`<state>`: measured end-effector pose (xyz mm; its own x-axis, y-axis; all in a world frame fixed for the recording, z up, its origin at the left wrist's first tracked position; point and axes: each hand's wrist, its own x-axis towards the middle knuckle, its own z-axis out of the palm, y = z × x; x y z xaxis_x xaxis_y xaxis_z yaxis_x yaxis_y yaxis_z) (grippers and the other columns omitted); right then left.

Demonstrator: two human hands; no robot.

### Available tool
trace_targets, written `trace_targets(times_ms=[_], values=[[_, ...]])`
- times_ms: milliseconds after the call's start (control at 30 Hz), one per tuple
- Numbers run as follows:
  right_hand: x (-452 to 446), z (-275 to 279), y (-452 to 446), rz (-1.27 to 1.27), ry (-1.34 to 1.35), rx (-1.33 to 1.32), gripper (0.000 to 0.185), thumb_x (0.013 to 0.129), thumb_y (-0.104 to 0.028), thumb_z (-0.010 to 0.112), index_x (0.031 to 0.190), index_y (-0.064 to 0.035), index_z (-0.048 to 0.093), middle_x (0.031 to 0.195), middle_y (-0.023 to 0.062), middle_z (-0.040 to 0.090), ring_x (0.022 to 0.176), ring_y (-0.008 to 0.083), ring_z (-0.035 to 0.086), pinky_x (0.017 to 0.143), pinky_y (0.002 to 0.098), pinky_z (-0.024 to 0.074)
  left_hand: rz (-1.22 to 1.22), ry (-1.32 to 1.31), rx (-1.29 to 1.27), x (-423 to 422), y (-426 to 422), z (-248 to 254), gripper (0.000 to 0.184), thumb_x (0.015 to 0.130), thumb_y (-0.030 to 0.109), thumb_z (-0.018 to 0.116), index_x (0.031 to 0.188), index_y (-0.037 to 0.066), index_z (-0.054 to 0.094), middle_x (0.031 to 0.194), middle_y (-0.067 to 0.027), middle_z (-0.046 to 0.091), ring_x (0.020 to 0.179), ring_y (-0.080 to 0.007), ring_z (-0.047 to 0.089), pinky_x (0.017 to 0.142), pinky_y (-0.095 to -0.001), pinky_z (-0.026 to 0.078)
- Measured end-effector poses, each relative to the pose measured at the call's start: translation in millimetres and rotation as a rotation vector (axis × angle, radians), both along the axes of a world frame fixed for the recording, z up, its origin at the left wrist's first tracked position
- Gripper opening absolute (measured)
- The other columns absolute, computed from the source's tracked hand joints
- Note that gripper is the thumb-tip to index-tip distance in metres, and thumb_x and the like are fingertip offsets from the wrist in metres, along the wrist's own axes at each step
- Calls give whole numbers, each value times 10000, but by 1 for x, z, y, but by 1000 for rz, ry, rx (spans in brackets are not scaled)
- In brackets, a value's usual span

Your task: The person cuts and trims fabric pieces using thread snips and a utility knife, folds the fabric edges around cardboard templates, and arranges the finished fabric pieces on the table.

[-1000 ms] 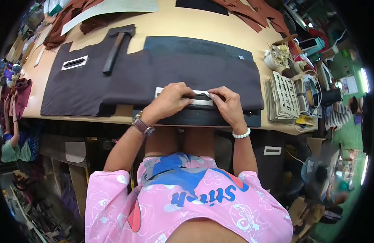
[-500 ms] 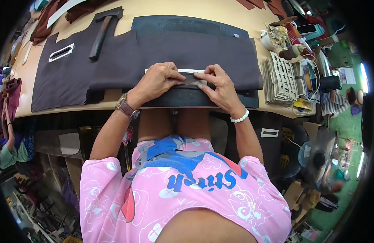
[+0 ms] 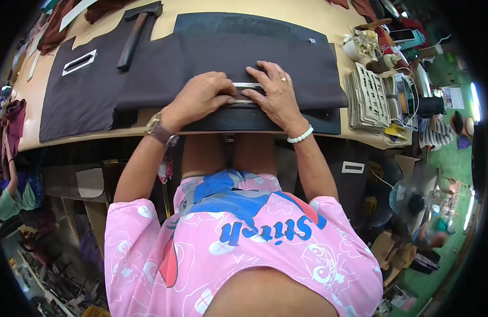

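Note:
A dark fabric piece (image 3: 307,63) lies over a black board (image 3: 222,119) at the table's front edge. On the fabric, between my hands, is a narrow white-edged strip (image 3: 248,85) around a dark slot, partly covered by my fingers. My left hand (image 3: 204,98) is closed, with thumb and curled fingers pressed together on the fabric at the slot's left end. At the other end rests my right hand (image 3: 275,95), fingers spread on the fabric and thumb lying along the slot. Further left on the cloth is another white frame with a dark slot (image 3: 80,63).
A hammer (image 3: 133,42) lies on the fabric at the upper left. To the right stand stacked slotted card templates (image 3: 366,98), a white cup of scraps (image 3: 355,47) and a black thread spool (image 3: 431,104). Another person's arm (image 3: 12,171) shows at far left.
My right hand has gone from a pinch at the strip to spread fingers on the fabric. My left hand stays at the slot's left end. The view has shifted slightly.

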<state>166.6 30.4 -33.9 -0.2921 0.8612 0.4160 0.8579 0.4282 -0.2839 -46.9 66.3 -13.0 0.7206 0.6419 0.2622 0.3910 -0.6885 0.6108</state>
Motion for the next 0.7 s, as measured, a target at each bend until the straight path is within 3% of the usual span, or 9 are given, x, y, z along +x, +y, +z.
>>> trace_targets(times_ms=[133,233,333,433,567,700], values=[[22,4,-3,-66,-1,-50,525,785,-449,609,1186,-114,565,1212,140,489,1166,323,418,984,445,310,92,38,-180,-45,-2,10,132,767,110,657,859,20,631,762,-87,561,729,-219,552,651,-315,432],[12,1,-2,-63,-63,-32,523,793,-456,599,1190,-118,561,1225,141,485,1176,326,407,986,454,304,110,28,-125,-51,-6,8,129,764,101,663,860,20,632,767,-78,547,707,-199,536,638,-310,424],[-21,2,0,-35,-111,-24,507,814,-431,589,1211,-120,539,1256,149,464,1201,322,394,996,452,295,141,20,-159,-50,-7,9,124,755,126,658,812,24,619,764,-81,571,768,-255,567,693,-352,441],[-47,-3,2,-17,-115,-14,521,821,-436,576,1229,-117,519,1278,151,451,1213,323,385,1002,458,285,133,-9,-92,-52,-9,7,116,758,95,671,831,16,628,760,-70,531,710,-200,531,635,-314,417],[-22,3,-2,-64,-97,-57,516,814,-419,593,1226,-114,531,1286,143,452,1221,315,381,1007,439,280,231,-27,-155,-63,-12,7,134,749,114,683,803,12,614,753,-68,529,717,-208,530,637,-311,415],[-10,-1,-4,-100,-133,-17,541,794,-454,590,1220,-124,536,1277,134,465,1208,319,380,973,483,294,285,-14,-125,-71,-14,4,167,737,140,696,784,10,603,756,-67,536,737,-216,537,656,-314,416]])
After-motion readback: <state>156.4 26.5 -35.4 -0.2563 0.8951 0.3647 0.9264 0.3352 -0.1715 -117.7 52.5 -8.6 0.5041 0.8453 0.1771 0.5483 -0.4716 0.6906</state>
